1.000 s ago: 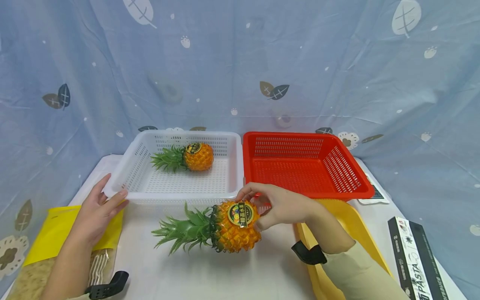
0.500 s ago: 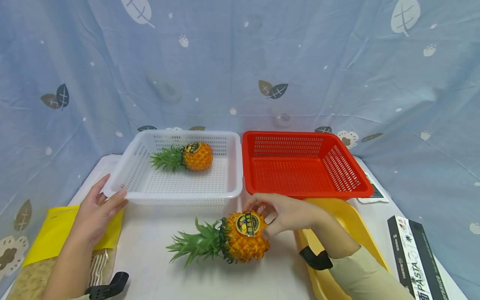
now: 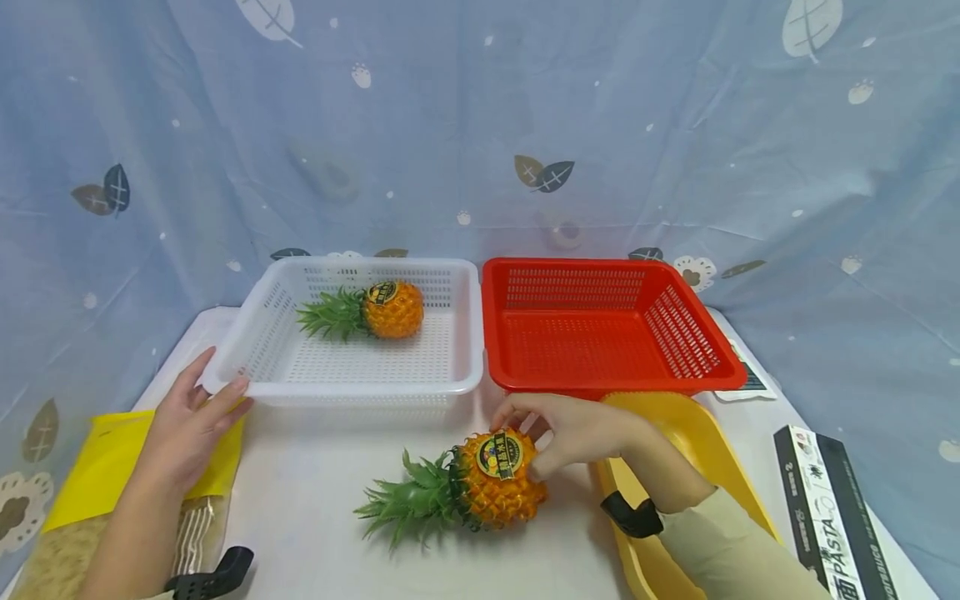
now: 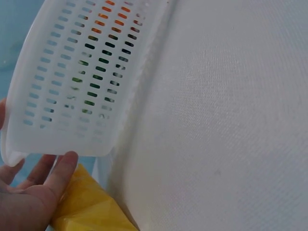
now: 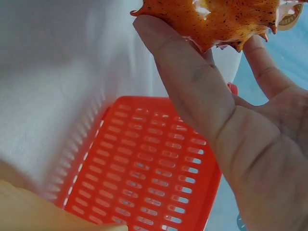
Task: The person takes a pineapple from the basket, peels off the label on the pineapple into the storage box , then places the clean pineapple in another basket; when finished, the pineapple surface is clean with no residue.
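Drawn farther from the white basket the left hand holds, a pineapple sits before it, pinched by the half-spread right hand, whose shallow base-end grasp could slip and let it roll.

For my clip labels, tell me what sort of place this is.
Likely a staged tabletop workspace: a leaf-patterned blue curtain hangs behind a white table, on which a white basket stands.
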A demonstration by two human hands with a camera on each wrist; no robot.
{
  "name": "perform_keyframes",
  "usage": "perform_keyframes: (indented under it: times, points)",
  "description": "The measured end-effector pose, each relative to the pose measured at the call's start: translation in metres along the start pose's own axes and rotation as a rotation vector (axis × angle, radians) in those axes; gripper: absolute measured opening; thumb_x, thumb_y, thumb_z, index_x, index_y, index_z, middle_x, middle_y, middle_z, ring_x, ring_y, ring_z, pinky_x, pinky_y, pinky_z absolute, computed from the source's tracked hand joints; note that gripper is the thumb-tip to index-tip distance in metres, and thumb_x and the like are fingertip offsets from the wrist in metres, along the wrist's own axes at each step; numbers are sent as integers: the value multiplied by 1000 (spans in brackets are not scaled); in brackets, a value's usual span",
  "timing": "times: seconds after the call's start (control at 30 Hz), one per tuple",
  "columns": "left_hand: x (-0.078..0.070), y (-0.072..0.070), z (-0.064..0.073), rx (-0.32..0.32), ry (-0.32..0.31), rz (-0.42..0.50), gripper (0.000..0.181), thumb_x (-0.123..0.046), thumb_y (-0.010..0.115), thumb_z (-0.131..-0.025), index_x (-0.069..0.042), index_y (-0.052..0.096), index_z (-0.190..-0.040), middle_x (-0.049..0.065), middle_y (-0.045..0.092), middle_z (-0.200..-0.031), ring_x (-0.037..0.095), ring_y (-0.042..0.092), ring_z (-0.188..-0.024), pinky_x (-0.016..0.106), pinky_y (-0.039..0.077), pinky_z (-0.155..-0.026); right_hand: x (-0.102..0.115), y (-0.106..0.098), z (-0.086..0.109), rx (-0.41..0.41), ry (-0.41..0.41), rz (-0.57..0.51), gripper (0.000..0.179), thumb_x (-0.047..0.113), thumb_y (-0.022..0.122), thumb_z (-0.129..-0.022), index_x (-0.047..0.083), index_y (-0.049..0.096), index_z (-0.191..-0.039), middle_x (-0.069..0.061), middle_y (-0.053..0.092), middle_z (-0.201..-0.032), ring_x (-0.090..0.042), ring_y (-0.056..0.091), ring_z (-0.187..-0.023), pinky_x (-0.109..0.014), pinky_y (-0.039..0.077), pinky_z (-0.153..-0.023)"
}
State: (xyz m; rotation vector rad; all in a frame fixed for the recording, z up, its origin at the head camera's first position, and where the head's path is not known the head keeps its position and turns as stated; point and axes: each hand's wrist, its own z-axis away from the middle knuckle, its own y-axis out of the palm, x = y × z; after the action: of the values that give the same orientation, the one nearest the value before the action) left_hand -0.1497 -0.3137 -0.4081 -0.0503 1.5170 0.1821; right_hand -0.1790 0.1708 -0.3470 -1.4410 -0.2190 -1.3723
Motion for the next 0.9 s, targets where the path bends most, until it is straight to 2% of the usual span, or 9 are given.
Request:
perform_keyframes:
  times: [0.17, 0.27, 0.3, 0.5, 0.63, 0.8, 0.9]
  points:
    - [3, 0, -1, 12, 10, 29, 83, -16, 65, -102, -31, 15, -167, 1, 36, -154, -6, 61, -108, 16, 59, -83, 0, -2, 2, 71, 47, -15, 55, 7, 75, -75, 19, 58, -126, -3, 63, -119, -25, 61, -107, -35, 57, -90]
    - [3, -1, -1, 16, 16, 41, 84, -14, 65, -102, -31, 15, -167, -8, 41, -144, -6, 61, -108, 17, 59, -82, 1, -1, 3, 110, 75, -28, 57, 4, 76, -74, 20, 56, -125, -3, 62, -120, -23, 62, -107, -31, 58, -90]
    - [3, -2, -1, 17, 19, 49, 83, -13, 64, -102, -31, 15, -167, -12, 43, -140, -5, 61, -108, 17, 59, -82, 1, -1, 3, 118, 82, -32, 57, 4, 77, -74, 20, 56, -125, -3, 62, -120, -23, 63, -107, -30, 57, -91]
    - [3, -4, -2, 12, 11, 55, 83, -12, 65, -101, -32, 18, -166, -13, 45, -138, -5, 62, -107, 17, 60, -80, 3, 0, 4, 131, 83, -32, 57, 5, 83, -75, 21, 55, -122, -2, 62, -120, -23, 65, -105, -25, 57, -91]
    - [3, -4, -2, 11, 8, 57, 83, -13, 66, -101, -32, 18, -166, -13, 45, -138, -5, 62, -107, 17, 60, -80, 4, 3, 6, 107, 64, 8, 54, 2, 82, -76, 20, 56, -119, 0, 62, -118, -21, 67, -105, -28, 58, -92]
    - [3, -5, -2, 12, 20, 74, 83, -10, 65, -101, -31, 18, -166, -13, 45, -138, -5, 63, -106, 18, 60, -80, 4, 6, 6, 40, 69, 87, 47, 7, 82, -77, 19, 57, -115, 5, 64, -114, -18, 67, -102, -31, 60, -90]
    - [2, -4, -2, 16, 24, 78, 83, -11, 65, -101, -30, 18, -166, -13, 46, -135, -4, 63, -107, 18, 60, -80, 3, 8, 3, -6, 83, 91, 48, 9, 83, -76, 18, 57, -115, 5, 64, -114, -19, 66, -102, -36, 60, -90]
